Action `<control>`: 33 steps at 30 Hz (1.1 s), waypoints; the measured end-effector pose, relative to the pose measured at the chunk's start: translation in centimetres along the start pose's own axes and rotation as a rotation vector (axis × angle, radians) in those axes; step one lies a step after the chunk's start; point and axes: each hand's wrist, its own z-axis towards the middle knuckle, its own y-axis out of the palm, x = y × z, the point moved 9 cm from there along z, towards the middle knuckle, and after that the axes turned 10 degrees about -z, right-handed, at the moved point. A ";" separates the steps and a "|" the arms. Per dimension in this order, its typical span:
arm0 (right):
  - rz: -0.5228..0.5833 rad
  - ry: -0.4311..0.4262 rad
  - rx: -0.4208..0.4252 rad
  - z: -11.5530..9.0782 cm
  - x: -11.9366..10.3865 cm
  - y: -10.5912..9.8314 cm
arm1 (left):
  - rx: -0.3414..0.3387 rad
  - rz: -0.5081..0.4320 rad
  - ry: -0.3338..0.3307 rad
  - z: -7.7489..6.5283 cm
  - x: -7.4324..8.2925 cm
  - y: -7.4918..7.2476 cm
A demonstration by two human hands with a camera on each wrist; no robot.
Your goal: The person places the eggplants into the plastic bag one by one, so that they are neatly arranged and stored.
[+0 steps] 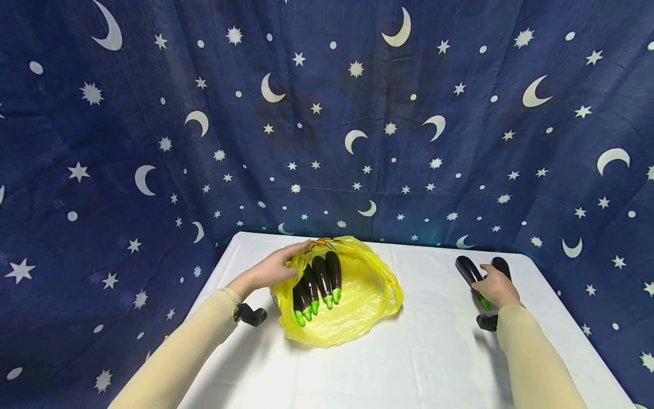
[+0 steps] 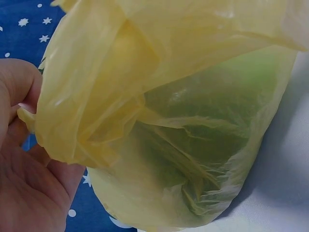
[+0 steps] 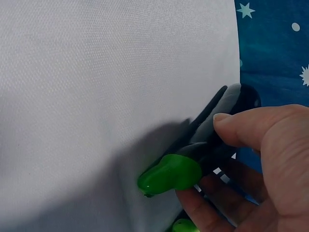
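Note:
On the left, an open yellow plastic bag (image 1: 360,295) lies on its side, its mouth facing me. Several dark purple eggplants (image 1: 322,275) with green caps rest side by side inside it. My left hand (image 1: 276,267) pinches the bag's left rim; in the left wrist view, bag film (image 2: 91,96) hides part of the fingers. Far to the right, my right hand (image 1: 499,288) grips an eggplant (image 1: 467,270), thumb on top and fingers under its green cap (image 3: 171,176). Just beyond that hand is another eggplant (image 1: 501,264), partly covered by it.
A white cloth (image 1: 368,369) covers the table. Behind and beside it hangs a dark blue curtain (image 1: 327,142) with moons and stars, close to the table's back edge. Each wrist carries a small black camera (image 1: 250,314).

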 end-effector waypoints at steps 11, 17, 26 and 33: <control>-0.042 -0.020 -0.010 0.1 -0.2 0.2 | -0.003 -0.007 -0.001 0.0 0.0 0.1; -0.048 -0.031 -0.024 0.0 -0.5 0.1 | 0.001 -0.004 -0.002 -0.1 0.1 0.1; -0.059 -0.008 -0.054 0.3 -0.3 0.2 | 0.002 0.004 -0.008 0.0 0.1 0.0; -0.098 -0.015 -0.057 0.7 -0.7 0.3 | -0.002 0.003 -0.009 0.1 -0.1 0.0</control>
